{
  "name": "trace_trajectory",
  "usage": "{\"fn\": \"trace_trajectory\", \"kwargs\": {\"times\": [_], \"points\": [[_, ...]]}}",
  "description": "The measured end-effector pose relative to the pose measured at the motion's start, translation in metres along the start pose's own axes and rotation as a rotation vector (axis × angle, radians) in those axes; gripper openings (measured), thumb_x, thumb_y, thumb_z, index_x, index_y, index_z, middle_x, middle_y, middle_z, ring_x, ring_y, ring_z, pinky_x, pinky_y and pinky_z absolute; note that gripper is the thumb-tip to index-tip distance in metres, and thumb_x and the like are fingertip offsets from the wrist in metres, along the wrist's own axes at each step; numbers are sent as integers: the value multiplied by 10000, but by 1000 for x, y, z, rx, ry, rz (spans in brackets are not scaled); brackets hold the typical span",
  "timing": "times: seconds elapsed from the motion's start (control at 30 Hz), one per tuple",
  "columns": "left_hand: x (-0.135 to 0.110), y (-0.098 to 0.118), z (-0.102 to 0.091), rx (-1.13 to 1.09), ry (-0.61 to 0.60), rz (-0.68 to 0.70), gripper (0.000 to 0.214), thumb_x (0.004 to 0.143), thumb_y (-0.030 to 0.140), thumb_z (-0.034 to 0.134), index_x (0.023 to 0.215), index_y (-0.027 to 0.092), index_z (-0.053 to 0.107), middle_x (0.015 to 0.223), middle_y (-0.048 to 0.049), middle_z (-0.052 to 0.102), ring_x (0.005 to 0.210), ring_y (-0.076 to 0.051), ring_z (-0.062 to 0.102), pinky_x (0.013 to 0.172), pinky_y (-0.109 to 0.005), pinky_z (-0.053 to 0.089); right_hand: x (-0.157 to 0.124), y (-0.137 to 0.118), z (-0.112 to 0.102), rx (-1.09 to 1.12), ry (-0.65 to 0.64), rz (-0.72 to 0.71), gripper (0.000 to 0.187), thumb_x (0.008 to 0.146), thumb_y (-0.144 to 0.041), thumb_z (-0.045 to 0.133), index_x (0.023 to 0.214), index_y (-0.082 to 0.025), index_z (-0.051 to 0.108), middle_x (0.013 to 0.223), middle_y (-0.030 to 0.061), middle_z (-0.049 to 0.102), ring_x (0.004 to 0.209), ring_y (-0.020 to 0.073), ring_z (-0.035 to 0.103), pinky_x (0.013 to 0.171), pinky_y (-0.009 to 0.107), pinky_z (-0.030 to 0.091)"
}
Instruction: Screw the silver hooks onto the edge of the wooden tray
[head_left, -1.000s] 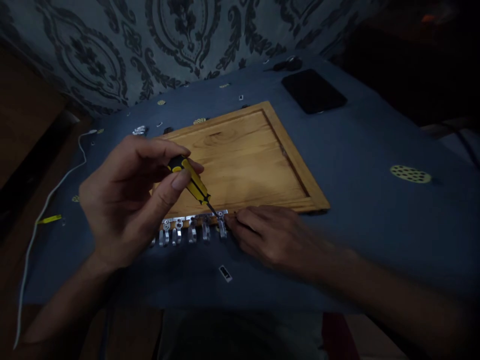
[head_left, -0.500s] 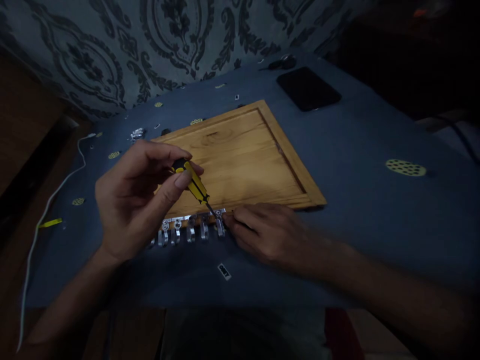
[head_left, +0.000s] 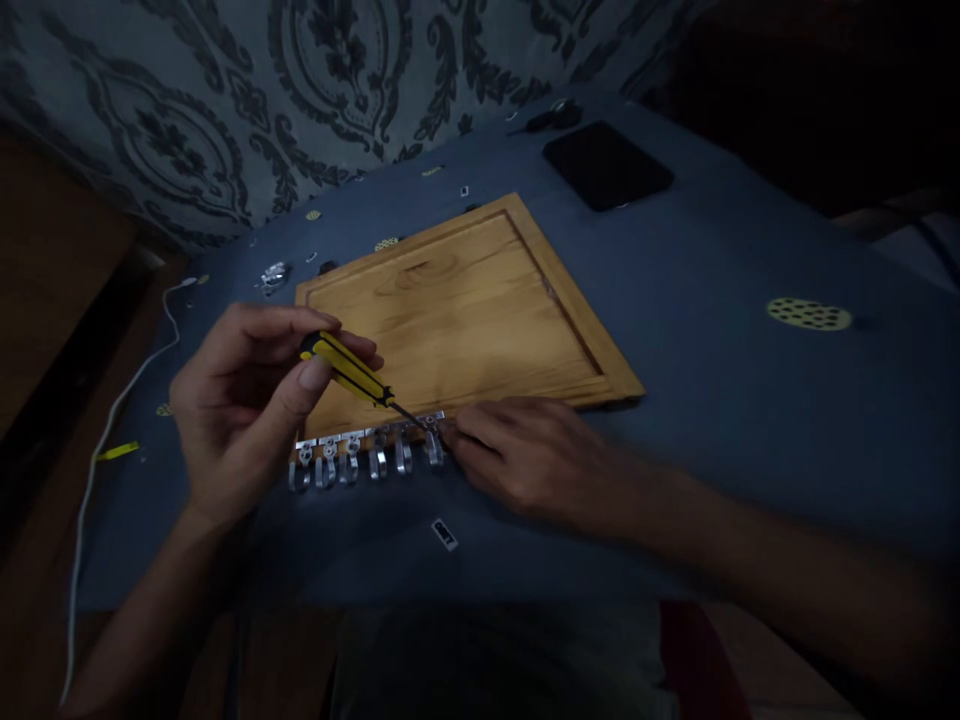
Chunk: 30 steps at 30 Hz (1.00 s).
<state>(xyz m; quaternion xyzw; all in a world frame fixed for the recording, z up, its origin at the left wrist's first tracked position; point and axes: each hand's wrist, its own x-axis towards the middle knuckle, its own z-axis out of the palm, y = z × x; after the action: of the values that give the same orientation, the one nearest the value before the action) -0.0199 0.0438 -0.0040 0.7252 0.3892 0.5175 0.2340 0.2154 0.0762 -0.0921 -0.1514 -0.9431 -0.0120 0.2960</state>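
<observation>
My left hand is closed round a yellow and black screwdriver, its thin tip pointing down to the right end of a metal hook rack. The rack has several silver hooks and lies along the near edge of a wooden board. My right hand rests on the blue cloth beside the rack's right end, fingers curled and pinched at the spot under the tip. What those fingertips hold is too small to make out.
A dark phone lies at the far side of the blue table cloth. A white cable runs down the left edge. Small bits lie about: a silver piece, a little label, a yellow strip.
The left hand has drawn left and tilted the screwdriver flatter, its tip staying at the rack's right end. The right hand has stayed at the rack. The view shifted slightly.
</observation>
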Motion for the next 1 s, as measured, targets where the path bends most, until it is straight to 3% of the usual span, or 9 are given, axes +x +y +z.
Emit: {"fn": "trace_trajectory", "kwargs": {"times": [0.1, 0.2, 0.33, 0.5, 0.73, 1.0], "points": [[-5, 6, 6, 29, 53, 10, 228, 948, 114, 710, 1143, 226, 747, 994, 5, 810, 927, -197, 796, 844, -320, 710, 0, 0, 3, 15, 40, 0, 337, 1063, -92, 393, 922, -115, 699, 816, 56, 695, 720, 161, 633, 612, 322, 432], [-8, 11, 10, 109, 131, -32, 183, 950, 184, 736, 1123, 243, 749, 985, -13, 806, 912, -225, 803, 835, -388, 717, 0, 0, 5, 4, 44, -19, 288, 1040, -75, 435, 910, -113, 689, 798, 52, 678, 707, 167, 622, 596, 332, 398], [-9, 15, 12, 157, 125, 50, 196, 942, 191, 749, 1130, 246, 742, 995, 11, 807, 885, -231, 806, 808, -412, 720, -1, 1, 6, -8, 25, -11, 253, 1022, -62, 464, 892, -127, 671, 784, 44, 655, 696, 165, 597, 582, 335, 356], [-8, 17, 15, 168, 148, 27, 174, 965, 181, 713, 1127, 242, 739, 992, 25, 805, 896, -230, 802, 834, -440, 710, -1, 1, 9, -21, 52, -19, 227, 1018, -63, 495, 865, -125, 650, 764, 37, 633, 697, 165, 593, 578, 325, 327], [-5, 13, 14, 161, 150, 83, 145, 971, 150, 710, 1092, 229, 719, 976, 73, 790, 874, -171, 801, 814, -327, 718, -2, 1, 10, -26, 63, -30, 245, 1026, -70, 468, 895, -109, 672, 779, 45, 662, 702, 172, 616, 589, 316, 345], [-9, 8, 16, 131, 187, 7, 153, 963, 263, 736, 1116, 280, 732, 990, -11, 791, 896, -191, 792, 868, -374, 691, -1, 2, 7, -54, 37, -39, 271, 1023, -59, 460, 906, -112, 699, 792, 56, 676, 714, 177, 631, 580, 330, 381]]}}
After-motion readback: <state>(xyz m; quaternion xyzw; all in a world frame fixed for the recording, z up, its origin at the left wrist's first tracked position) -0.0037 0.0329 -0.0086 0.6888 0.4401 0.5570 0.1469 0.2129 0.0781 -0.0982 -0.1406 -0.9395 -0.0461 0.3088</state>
